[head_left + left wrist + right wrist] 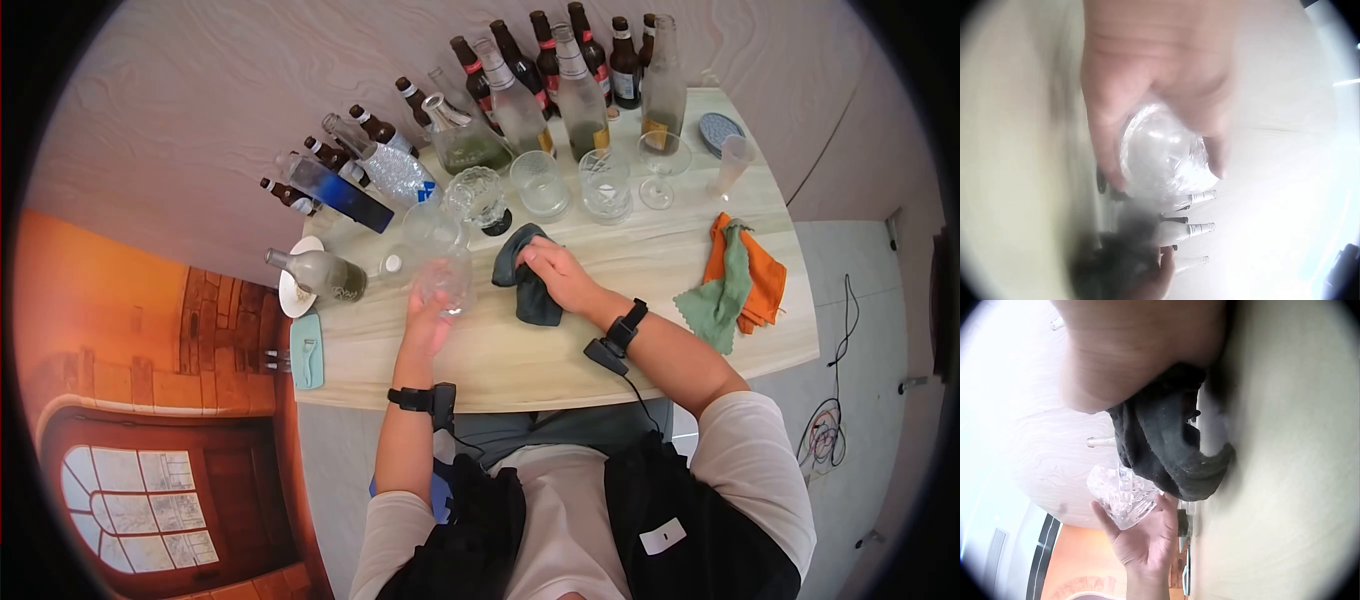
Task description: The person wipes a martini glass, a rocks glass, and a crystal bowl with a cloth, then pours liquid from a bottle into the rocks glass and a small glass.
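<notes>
In the head view the left hand (428, 318) grips a clear cut glass tumbler (447, 284) above the left part of the table. Its fingers and thumb span both sides of the tumbler (1163, 147) in the left wrist view. To the right, the right hand (562, 277) holds a bunched dark grey cloth (536, 298), part of which hangs down toward the tabletop. The cloth (1169, 440) stands apart from the faceted tumbler (1124, 495) in the right wrist view, where the left hand (1146, 542) shows its palm.
Several glasses, including a tumbler (540, 187) and a stemmed glass (657, 190), stand beyond the hands. Bottles such as a blue one (345, 192) line the back. Green (722, 290) and orange cloths (765, 285) lie right. A grey bottle (330, 275) and peeler (309, 350) are left.
</notes>
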The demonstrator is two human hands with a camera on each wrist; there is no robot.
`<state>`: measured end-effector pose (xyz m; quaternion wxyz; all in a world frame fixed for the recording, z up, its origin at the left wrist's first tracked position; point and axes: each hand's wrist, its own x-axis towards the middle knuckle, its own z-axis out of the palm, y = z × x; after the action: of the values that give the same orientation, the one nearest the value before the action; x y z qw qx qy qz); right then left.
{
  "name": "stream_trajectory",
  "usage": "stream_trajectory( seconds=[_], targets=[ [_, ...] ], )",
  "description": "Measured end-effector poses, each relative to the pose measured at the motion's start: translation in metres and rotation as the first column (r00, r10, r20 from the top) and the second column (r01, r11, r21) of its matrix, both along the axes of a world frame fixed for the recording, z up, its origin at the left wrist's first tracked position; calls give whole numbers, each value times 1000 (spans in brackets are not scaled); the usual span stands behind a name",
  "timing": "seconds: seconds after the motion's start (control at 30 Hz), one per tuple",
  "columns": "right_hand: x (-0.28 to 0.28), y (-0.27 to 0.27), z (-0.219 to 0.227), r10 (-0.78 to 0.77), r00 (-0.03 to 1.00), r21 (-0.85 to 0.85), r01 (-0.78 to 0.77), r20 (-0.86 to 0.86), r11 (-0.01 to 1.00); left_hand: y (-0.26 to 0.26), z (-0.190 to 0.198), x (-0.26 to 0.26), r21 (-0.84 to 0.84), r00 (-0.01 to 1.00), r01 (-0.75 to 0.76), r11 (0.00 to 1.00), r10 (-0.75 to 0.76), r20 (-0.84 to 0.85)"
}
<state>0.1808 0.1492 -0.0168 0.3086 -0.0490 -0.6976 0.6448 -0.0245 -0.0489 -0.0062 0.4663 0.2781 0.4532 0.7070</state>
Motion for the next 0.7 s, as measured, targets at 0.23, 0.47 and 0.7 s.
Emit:
stream_trajectory(
  seconds=[0.23, 0.47, 0.7],
  targets=[
    [-7, 8, -14, -138, 975, -335, 74, -172, 939, 9, -3, 25, -121, 998, 15, 992, -7, 69],
    [2, -2, 7, 329, 920, -423, -391, -213, 818, 23, 8, 27, -149, 990, -77, 986, 94, 109],
    [4, -6, 10, 229, 973, 66, -226, -31, 972, 29, 17, 31, -68, 994, -3, 998, 10, 105]
  ],
)
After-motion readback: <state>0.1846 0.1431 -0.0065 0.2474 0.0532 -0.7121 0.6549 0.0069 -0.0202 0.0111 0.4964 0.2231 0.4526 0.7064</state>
